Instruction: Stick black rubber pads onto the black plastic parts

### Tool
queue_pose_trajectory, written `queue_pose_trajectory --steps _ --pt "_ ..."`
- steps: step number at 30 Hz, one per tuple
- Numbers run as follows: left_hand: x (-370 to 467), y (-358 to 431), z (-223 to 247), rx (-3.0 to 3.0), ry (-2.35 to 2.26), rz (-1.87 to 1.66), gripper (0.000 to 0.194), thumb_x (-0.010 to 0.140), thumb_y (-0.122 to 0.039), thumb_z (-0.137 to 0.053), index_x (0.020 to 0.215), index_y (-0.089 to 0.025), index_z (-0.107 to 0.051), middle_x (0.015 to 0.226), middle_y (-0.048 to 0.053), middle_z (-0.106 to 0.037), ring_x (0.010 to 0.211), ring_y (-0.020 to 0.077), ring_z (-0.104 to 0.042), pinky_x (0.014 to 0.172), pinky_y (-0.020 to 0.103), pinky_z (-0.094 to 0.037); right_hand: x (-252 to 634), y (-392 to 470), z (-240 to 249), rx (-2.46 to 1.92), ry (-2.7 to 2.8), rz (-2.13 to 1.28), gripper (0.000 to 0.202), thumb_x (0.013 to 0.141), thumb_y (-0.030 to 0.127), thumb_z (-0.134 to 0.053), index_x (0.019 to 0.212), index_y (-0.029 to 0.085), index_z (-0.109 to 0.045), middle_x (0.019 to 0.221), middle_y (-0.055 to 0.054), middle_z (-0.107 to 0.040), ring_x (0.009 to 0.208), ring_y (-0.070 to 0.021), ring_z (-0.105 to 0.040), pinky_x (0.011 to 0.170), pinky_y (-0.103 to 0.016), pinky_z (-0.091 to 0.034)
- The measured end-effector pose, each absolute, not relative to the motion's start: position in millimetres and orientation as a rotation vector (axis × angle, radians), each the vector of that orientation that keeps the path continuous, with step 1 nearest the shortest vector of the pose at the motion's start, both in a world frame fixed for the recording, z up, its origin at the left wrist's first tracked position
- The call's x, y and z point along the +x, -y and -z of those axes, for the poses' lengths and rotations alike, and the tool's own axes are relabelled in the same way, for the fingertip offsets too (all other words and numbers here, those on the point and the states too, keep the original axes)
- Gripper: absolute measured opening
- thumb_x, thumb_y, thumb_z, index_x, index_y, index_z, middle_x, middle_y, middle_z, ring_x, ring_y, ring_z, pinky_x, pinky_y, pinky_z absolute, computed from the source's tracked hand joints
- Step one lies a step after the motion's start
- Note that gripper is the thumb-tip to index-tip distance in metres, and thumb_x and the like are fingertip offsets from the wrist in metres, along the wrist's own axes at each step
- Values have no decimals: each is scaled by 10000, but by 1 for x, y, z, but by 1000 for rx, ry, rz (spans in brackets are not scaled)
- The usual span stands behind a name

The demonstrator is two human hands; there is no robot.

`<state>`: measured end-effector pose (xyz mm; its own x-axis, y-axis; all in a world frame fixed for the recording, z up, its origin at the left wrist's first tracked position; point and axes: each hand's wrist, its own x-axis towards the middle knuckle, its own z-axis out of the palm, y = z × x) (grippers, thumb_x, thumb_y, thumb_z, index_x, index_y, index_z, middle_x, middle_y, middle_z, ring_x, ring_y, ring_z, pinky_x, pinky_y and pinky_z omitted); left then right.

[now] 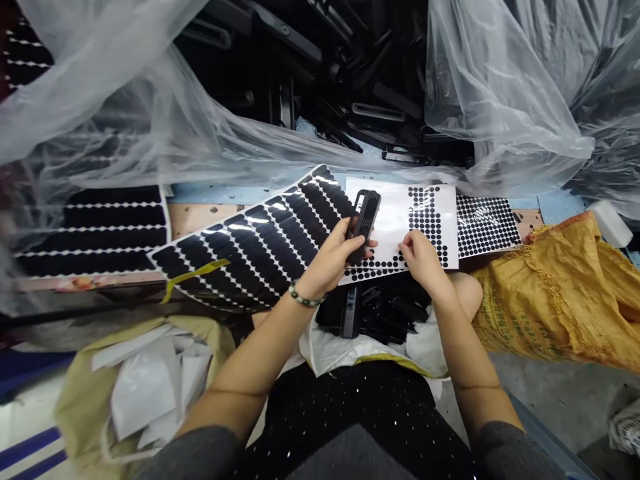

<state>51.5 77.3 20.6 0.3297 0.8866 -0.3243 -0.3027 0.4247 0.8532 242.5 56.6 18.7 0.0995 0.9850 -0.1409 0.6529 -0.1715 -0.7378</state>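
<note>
My left hand (331, 260) is closed around a narrow black plastic piece (370, 212) with a textured face and a slot at its upper end. It holds the piece tilted over a white sheet (385, 200) of round black stickers (425, 223). At the sheet's lower middle, the thumb and fingers of my right hand (424, 260) are pinched together beside the dots. Whatever lies between those fingertips is too small to make out. Below, a white bag (327, 350) on my lap holds more black pieces (393, 310).
Sheets of larger black stickers (255, 240) lie to the left, with a yellow strip (195, 273) across one. Clear plastic film (500, 87) drapes around a heap of black parts (300, 47) behind. A yellow woven sack (560, 293) stands right; a beige bag (75, 393) with white scraps stands left.
</note>
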Motion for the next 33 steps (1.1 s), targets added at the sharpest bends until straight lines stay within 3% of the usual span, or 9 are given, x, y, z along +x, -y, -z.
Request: queue_pose_trajectory --steps 4,7,11,13,21,26,33 --pt "55 -59 -13 721 -866 -920 325 784 -304 -620 1086 -230 -524 1131 52 -631 965 190 -683 822 350 -584 221 -53 -26 -1545 1158 -1079 184 779 357 -632 835 241 -502 765 29 -561 715 -144 -585 733 -332 -524" --pt "57 -52 -12 778 -835 -966 361 808 -342 -629 1136 -239 -518 1187 54 -618 1062 202 -653 882 356 -574 202 -50 -33 -1364 1076 -1201 217 769 413 -659 806 232 -546 831 8 -599 751 -141 -617 790 -347 -553" --pt "56 -49 -9 861 -809 -1016 397 825 -409 -641 1164 -243 -517 1229 56 -607 1095 199 -624 900 327 -558 189 -50 -42 -1405 1180 -1095 224 760 430 -682 740 220 -607 1034 -54 -603 951 -186 -609 839 -368 -562" --pt "55 -50 -6 906 -806 -1048 405 836 -427 -637 1177 -245 -519 1234 55 -604 1099 197 -614 910 318 -546 188 -50 -43 -1439 1232 -1048 212 761 425 -678 728 223 -625 1034 -60 -595 994 -201 -590 815 -362 -566" --pt "49 -50 4 1115 -911 -1104 391 866 -420 -610 1205 -241 -535 1219 55 -611 1158 212 -581 1045 372 -466 184 -54 -32 -1496 1299 -1020 187 766 365 -682 733 223 -565 921 -24 -543 830 -157 -562 683 -306 -543" --pt "31 -63 4 982 -950 -1087 407 826 -417 -632 1173 -250 -502 1192 56 -616 1037 197 -649 885 341 -559 188 -80 -16 -1633 1359 -933 299 753 402 -729 914 227 -548 1038 -22 -524 719 -105 -533 685 -292 -541" --pt "28 -106 12 816 -1077 -1017 386 831 -421 -567 1159 -242 -468 1116 61 -680 1013 182 -679 828 305 -567 181 -104 5 -1634 1780 -622 51 833 167 -601 797 201 -588 1147 -112 -555 1033 -235 -581 938 -437 -507"
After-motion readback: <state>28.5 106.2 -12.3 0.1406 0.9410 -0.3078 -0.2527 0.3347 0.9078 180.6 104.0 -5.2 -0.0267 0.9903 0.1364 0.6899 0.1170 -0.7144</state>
